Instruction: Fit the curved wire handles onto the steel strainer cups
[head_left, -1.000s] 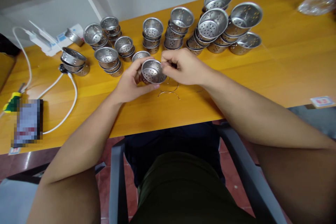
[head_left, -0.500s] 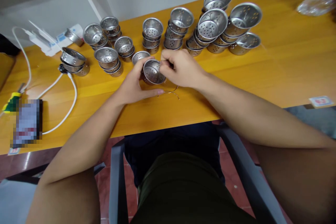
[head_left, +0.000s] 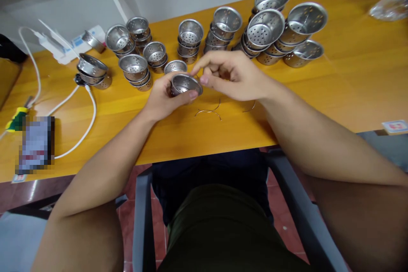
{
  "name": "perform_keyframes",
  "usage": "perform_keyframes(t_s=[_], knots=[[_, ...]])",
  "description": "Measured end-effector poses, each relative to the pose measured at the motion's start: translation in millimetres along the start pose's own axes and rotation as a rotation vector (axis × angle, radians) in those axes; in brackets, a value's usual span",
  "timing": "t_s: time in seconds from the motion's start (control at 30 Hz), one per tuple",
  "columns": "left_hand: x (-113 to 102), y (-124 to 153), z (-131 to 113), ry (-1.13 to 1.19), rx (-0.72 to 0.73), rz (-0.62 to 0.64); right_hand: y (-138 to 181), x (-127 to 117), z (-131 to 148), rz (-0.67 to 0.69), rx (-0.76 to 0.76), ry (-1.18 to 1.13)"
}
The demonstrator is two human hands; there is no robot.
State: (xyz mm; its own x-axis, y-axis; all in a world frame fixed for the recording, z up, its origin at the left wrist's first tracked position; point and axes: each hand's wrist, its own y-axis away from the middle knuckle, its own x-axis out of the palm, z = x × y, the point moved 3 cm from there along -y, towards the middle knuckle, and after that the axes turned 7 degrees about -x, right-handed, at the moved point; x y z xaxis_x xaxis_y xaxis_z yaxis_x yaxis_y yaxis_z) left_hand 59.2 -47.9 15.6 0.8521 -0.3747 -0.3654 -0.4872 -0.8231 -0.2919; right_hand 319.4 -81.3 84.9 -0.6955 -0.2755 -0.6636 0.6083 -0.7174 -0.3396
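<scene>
A small perforated metal cup [head_left: 186, 81] is tilted in my left hand [head_left: 163, 98], with the thumb across its near side and the other fingers behind it. My right hand [head_left: 237, 75] is at the cup's right rim, its thumb and index finger apart. The index fingertip is at the far rim and the thumb tip beside the right edge; whether a thin wire lies between them I cannot tell. Thin bent wires [head_left: 208, 111] lie on the table below the cup. Another curved wire [head_left: 251, 107] rests under my right wrist.
Behind my hands stand stacks of perforated cups, with smaller ones [head_left: 133, 67] at left and larger ones [head_left: 265, 29] at right. A single cup [head_left: 176, 66] is just behind the held one. Further left are a phone [head_left: 35, 144], white cables [head_left: 92, 114] and a power strip [head_left: 94, 36].
My right hand has loosened from a closed pinch at the cup's rim, and its thumb and index finger have parted. The cup has tilted in my left hand, whose thumb has moved up onto it.
</scene>
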Motion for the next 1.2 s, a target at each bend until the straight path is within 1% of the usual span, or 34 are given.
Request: perform_keyframes(t_s=[0.07, 0.13, 0.3, 0.4, 0.47, 0.7, 1.0, 1.2], knots=[[-1.9, -1.0, 3.8, 0.038, -0.032, 0.026, 1.7, -1.5, 0.1, 0.090, -0.089, -0.114], [-1.9, 0.0, 4.4, 0.052, -0.044, 0.038, 1.7, 0.0, -0.1, 0.114, -0.128, -0.217], [6.3, 5.6, -2.7, 0.030, 0.044, 0.115, -2.0, 9.3, -5.8, 0.065, -0.134, -0.397], [9.6, 7.9, -3.1, -0.001, 0.040, 0.120, -3.7, 11.2, -9.8, 0.039, -0.205, -0.494], [9.6, 9.0, -2.2, -0.002, 0.029, 0.113, -4.0, 11.0, -12.2, 0.035, -0.219, -0.538], [5.2, 11.1, -2.0, 0.030, 0.003, 0.136, 0.6, 10.8, -12.4, 0.056, -0.164, -0.624], [1.1, 9.0, -1.5, 0.039, -0.005, 0.166, -0.4, 12.1, -9.5, 0.045, -0.134, -0.600], [-1.5, 7.9, 1.5, 0.010, 0.007, 0.156, -1.3, 14.4, -9.2, 0.032, -0.126, -0.600]])
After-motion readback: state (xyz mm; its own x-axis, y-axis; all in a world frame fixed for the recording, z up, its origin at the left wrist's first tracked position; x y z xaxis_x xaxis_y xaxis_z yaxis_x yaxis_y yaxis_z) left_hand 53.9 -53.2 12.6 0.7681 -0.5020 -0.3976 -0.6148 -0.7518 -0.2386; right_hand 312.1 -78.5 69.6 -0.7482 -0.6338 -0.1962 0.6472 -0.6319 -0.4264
